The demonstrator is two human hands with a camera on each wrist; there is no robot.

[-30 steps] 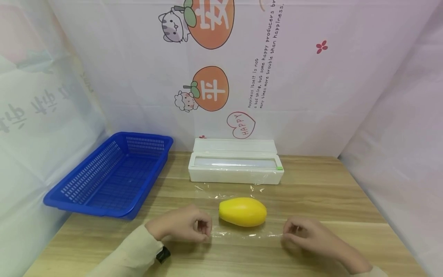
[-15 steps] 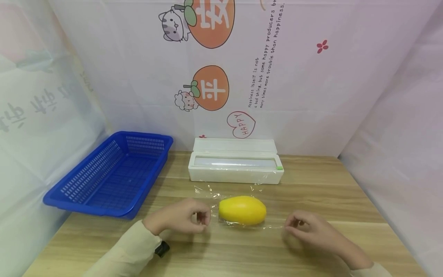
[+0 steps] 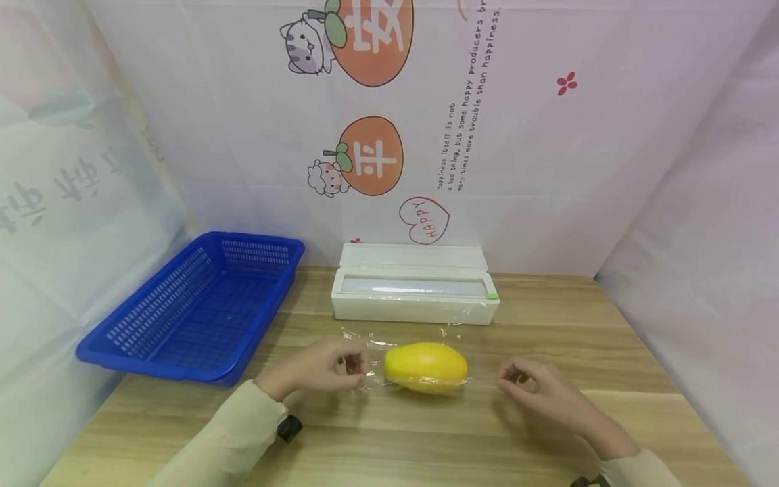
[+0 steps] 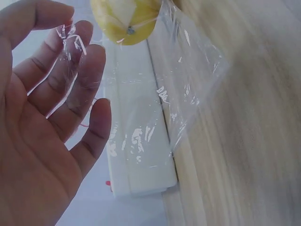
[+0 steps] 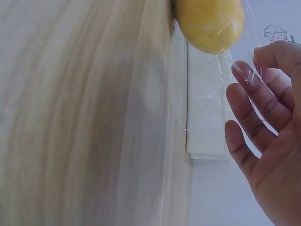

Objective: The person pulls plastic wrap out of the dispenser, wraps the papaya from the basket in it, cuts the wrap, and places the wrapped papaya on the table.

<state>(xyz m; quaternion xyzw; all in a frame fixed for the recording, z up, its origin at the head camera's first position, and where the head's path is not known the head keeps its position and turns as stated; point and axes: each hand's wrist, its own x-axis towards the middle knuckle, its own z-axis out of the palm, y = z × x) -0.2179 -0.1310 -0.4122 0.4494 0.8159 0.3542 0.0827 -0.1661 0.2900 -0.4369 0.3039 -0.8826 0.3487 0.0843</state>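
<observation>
A yellow papaya-like fruit lies on the wooden table between my two hands. Clear plastic wrap spreads under it, and its near edge is drawn up across the front of the fruit. My left hand, left of the fruit, pinches one corner of the wrap between thumb and fingertips. To the right, my right hand pinches the other corner; in the right wrist view the film runs from these fingertips toward the fruit. The remaining fingers of both hands are loosely bent.
Behind the fruit stands a white cling-film box with its lid raised and a roll inside. A blue plastic basket sits at the left of the table. Printed white cloth hangs behind and at both sides.
Both hands have moved away from the body, lifting the near edge of the plastic wrap from the table up over the front of the yellow fruit. The box and basket stay put.
</observation>
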